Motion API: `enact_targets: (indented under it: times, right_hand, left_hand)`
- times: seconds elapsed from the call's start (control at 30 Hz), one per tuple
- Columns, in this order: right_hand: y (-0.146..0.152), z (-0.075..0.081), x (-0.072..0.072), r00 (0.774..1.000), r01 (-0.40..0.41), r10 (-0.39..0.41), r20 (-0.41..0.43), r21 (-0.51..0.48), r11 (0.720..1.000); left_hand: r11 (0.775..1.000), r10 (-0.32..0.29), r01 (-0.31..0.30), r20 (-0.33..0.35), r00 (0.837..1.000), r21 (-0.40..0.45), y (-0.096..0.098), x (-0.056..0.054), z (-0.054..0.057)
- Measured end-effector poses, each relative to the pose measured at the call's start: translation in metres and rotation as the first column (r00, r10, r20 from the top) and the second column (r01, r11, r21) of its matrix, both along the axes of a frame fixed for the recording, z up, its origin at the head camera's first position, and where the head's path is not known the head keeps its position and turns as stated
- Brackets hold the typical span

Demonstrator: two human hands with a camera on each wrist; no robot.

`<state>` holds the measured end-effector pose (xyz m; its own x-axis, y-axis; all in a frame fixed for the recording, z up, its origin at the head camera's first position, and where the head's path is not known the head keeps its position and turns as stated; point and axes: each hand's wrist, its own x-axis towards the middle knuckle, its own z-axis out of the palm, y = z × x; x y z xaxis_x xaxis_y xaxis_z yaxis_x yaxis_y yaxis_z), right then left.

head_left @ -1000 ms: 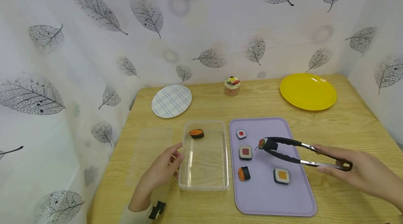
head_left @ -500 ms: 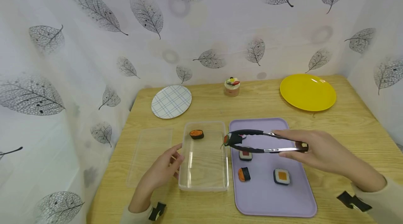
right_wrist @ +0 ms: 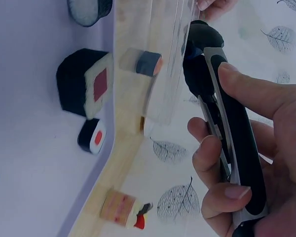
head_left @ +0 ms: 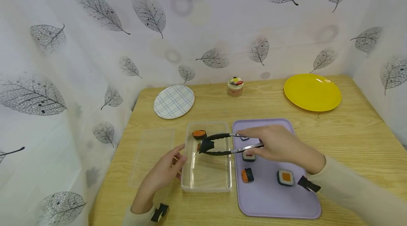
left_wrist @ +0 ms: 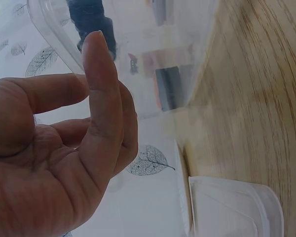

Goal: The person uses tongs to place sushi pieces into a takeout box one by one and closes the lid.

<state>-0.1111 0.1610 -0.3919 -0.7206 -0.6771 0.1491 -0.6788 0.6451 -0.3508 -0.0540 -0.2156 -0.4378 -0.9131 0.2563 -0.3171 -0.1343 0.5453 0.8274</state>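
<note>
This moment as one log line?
right hand: grips black-tipped metal tongs; tongs: hold black-wrapped sushi roll over or in clear plastic box; left hand: at box's left wall

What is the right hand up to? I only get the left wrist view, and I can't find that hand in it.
Observer: The right hand holds tongs gripping a dark-wrapped sushi roll over the clear container.
Visitor: Oh, neat! How many sushi pieces sit outside it?
Observer: In the head view, four sushi pieces are on the lilac tray.
Visitor: Anything behind that tray, on the right?
Observer: Yes, a yellow plate.
</note>
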Motion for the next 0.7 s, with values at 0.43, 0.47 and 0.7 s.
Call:
enact_targets:
  times: [0.43,0.47,0.7]
  right_hand:
    - [-0.045,-0.007,-0.004,1.000,-0.006,0.006,0.004,0.110,0.994]
    - [-0.047,-0.007,-0.004,1.000,-0.001,0.000,0.008,0.121,0.993]
    - [-0.062,0.000,-0.002,0.997,0.022,-0.037,0.073,0.186,0.982]
  left_hand:
    - [1.000,0.001,-0.001,-0.001,1.000,0.006,0.001,-0.001,-0.001]
    - [1.000,0.002,-0.002,-0.001,1.000,0.006,0.001,-0.001,-0.001]
    - [1.000,0.011,-0.011,-0.005,1.000,0.003,0.001,0.000,-0.001]
